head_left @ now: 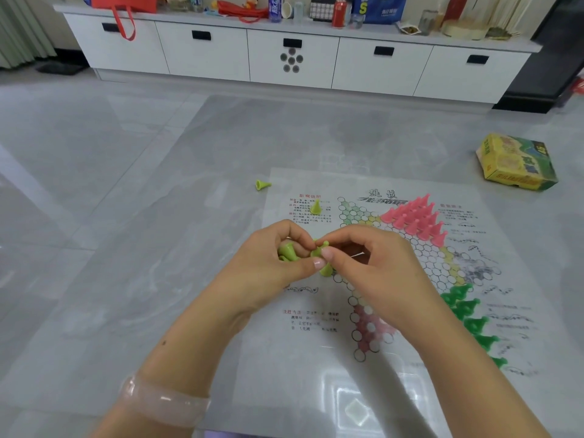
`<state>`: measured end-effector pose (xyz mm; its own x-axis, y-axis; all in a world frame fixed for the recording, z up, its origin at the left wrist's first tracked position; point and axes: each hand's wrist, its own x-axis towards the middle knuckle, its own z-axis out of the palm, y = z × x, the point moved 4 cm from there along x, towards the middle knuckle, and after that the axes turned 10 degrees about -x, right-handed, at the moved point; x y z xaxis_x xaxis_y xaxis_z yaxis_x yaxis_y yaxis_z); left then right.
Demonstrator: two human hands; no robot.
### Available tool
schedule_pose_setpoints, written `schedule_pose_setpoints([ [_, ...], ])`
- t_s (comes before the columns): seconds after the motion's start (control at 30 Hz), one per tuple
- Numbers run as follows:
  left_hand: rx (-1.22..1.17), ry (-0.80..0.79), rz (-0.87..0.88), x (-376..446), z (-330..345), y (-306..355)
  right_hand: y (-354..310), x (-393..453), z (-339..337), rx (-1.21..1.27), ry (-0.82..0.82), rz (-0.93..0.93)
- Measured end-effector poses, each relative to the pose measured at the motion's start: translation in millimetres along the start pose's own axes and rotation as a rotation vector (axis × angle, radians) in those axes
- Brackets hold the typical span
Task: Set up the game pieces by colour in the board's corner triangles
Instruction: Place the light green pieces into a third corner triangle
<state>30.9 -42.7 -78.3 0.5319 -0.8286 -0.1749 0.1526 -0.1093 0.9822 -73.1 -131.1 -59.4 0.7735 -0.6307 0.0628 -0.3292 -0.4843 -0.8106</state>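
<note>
While left hand (278, 257) cups spare lime-green plastic cone pawns (288, 251), right hand (363, 260) pinches one pawn (318, 251) to place on the printed paper star board (373, 368).

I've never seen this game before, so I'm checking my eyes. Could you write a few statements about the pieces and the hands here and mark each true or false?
1. The pink pieces stand grouped in one corner triangle of the board. True.
2. The left hand holds several dark green pieces. False: the pieces it holds are light green; the dark green pieces stand on the board at the right.
3. One light green piece lies on its side off the board, on the floor. True.
4. The right hand rests flat on the board. False: its fingers pinch a light green piece next to the left hand.
5. The game box sits on the board. False: it lies on the floor beyond the board's right corner.
</note>
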Motion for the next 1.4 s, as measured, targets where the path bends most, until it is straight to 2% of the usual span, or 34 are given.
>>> schedule_pose_setpoints([
  [0.23, -0.08, -0.081, -0.036, -5.4, 4.6, 5.0, 2.5, -9.5, -12.9, -0.04, 0.084, -0.027],
  [0.33, -0.296, 0.065, -0.081, -1.9, -2.5, 3.6, 15.5, -14.8, -20.8, -0.147, 0.154, 0.052],
  [0.47, -0.494, 0.236, -0.179, 4.9, -12.1, -3.6, 25.4, -18.7, -23.1, -0.323, 0.159, 0.07],
  [0.57, -0.67, 0.32, -0.256, 6.3, -15.3, -8.7, 25.9, -16.7, -21.2, -0.514, 0.134, 0.043],
  [0.67, -0.805, 0.338, -0.272, 5.2, -16.5, -8.6, 25.5, -12.6, -13.7, -0.624, 0.082, 0.018],
  [0.97, -0.722, 0.275, -0.225, 7.0, -23.2, -8.3, 26.9, -6.3, -2.0, -0.689, 0.025, 0.028],
  [1.4, -0.612, 0.272, -0.221, 6.0, -24.6, -6.8, 25.3, -6.9, 0.5, -0.692, 0.017, 0.026],
])
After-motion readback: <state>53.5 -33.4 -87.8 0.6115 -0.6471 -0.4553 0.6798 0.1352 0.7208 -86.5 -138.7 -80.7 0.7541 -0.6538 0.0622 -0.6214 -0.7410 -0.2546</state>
